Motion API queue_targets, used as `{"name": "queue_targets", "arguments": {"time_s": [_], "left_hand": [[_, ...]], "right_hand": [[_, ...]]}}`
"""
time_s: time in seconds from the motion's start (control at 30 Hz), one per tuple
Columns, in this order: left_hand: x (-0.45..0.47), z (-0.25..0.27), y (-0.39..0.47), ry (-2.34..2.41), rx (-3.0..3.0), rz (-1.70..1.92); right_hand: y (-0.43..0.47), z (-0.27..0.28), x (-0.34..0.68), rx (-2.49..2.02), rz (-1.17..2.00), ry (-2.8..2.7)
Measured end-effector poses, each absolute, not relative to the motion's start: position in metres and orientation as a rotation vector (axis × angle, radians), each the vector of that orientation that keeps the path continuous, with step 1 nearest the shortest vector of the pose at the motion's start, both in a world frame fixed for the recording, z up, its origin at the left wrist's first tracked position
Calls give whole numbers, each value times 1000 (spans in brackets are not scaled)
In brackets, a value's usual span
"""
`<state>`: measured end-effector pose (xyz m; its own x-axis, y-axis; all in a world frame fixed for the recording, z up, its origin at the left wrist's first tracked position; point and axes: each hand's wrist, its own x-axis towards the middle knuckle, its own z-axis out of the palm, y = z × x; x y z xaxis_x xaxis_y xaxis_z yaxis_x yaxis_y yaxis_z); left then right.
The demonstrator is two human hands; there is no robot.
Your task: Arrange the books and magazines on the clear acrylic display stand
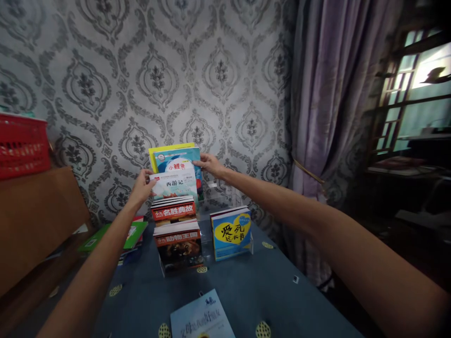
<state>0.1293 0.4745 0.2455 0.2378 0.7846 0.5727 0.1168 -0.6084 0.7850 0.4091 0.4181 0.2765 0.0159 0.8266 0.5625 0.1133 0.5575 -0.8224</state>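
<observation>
My left hand (142, 188) is closed on the left edge of a white book (173, 184), its thumb on the front cover. At the upper right edge of a teal book (179, 154), just behind the white one, my right hand (211, 165) pinches the cover; part of its grip is hidden. A yellow book (151, 157) shows at the very back. In front stand red-topped books (174, 212) and a book with a dark animal cover (179, 251), stepped in a clear rack. Beside them a blue book with a yellow heart (231, 234) leans upright in the rack.
A light blue book (203, 315) lies at the front of the dark table (275, 286). Green and other books (136, 233) are piled at left, near a cardboard box (42, 220) topped by a red basket (23, 145). A purple curtain (317, 103) hangs at right.
</observation>
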Motion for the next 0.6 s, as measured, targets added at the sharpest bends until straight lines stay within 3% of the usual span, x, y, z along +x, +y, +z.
{"name": "queue_targets", "arguments": {"time_s": [0.6], "left_hand": [[126,261,486,841,1737,1333]], "right_hand": [[392,281,477,-969,549,-1477]]}}
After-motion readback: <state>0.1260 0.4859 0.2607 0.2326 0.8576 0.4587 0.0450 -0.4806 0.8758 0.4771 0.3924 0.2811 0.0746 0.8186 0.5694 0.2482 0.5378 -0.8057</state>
